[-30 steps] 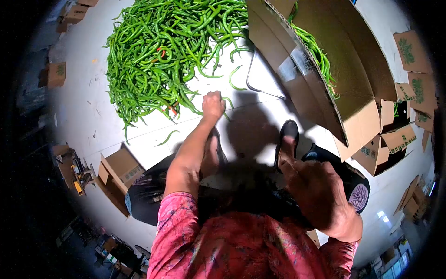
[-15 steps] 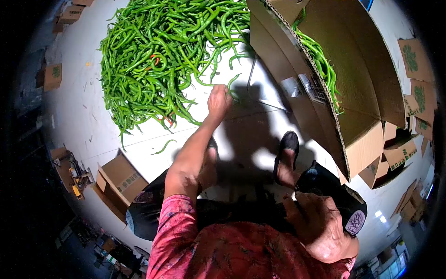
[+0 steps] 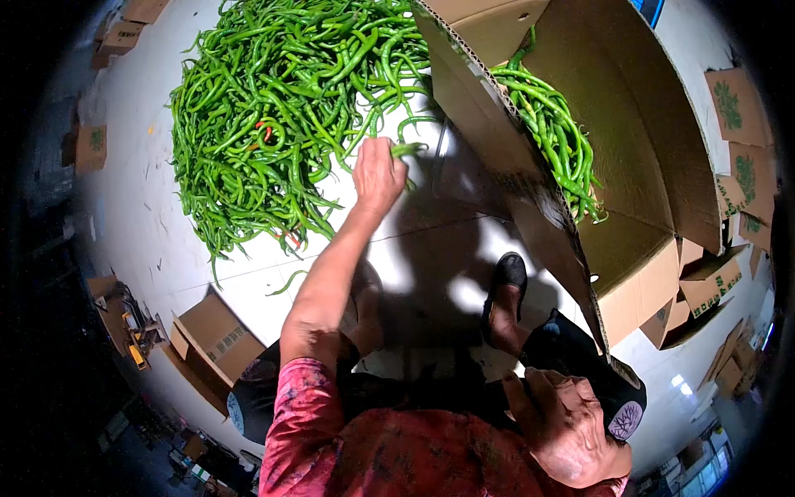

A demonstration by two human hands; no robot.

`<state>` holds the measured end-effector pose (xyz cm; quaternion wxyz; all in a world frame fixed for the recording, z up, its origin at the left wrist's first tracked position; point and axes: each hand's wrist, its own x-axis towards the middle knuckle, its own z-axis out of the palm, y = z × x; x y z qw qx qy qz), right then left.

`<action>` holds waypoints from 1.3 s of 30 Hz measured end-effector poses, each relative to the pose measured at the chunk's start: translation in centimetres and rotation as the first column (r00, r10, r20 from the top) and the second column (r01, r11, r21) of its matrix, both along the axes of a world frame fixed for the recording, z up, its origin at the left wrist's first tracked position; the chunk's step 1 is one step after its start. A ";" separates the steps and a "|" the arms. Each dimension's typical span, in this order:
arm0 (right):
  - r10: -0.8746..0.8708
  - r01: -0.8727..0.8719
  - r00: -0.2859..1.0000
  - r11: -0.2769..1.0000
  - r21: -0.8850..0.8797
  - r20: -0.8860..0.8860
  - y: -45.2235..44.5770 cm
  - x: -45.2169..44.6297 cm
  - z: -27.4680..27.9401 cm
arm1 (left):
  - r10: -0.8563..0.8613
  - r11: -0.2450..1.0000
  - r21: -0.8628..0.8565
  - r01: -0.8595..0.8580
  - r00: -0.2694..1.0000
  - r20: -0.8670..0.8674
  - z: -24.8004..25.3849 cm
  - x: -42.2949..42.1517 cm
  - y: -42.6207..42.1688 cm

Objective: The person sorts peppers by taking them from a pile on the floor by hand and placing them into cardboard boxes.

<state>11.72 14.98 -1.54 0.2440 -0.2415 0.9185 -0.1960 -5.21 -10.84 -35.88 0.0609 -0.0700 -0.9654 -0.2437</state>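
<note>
My left hand (image 3: 381, 176) reaches down to the floor at the right edge of a large heap of green chili peppers (image 3: 265, 108). Its fingers are closed on green chili peppers (image 3: 407, 150), whose ends stick out to the right of the fist. How many it holds is hidden. My right hand (image 3: 571, 427) rests by my right thigh with its fingers curled in; whatever may be inside is hidden. To the right, a tilted open cardboard box (image 3: 638, 124) contains more chili peppers (image 3: 551, 128), lying along its near wall.
A single chili pepper (image 3: 286, 283) lies on the white floor (image 3: 132, 199) near the heap. Small open cartons stand at the lower left (image 3: 217, 331) and right (image 3: 704, 286). My shoe (image 3: 507, 280) is close to the big box's lower edge.
My left hand has moved slightly left and up, and chili pepper ends now show beside its fist. The view has shifted a little, showing more of the box's inside. My right hand stays put.
</note>
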 end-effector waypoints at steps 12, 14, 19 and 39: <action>0.018 -0.018 0.998 1.000 0.001 0.061 0.8 -2.1 -0.9 | -0.046 0.807 -0.572 0.146 0.982 0.185 -5.0 -11.0 1.8; 0.016 -0.015 0.998 1.000 -0.002 0.067 0.9 -2.5 -1.1 | -0.006 0.794 -0.566 0.220 0.935 0.354 -4.2 -12.1 2.3; 0.022 -0.021 0.997 1.000 -0.005 0.074 0.8 -3.3 -1.7 | -0.024 0.738 -0.636 0.225 0.951 0.309 -4.8 -13.4 2.0; 0.111 -0.114 0.993 0.988 -0.105 -0.031 0.4 -0.5 0.7 | -0.155 0.979 -0.100 0.180 0.963 0.223 6.4 -2.2 -6.3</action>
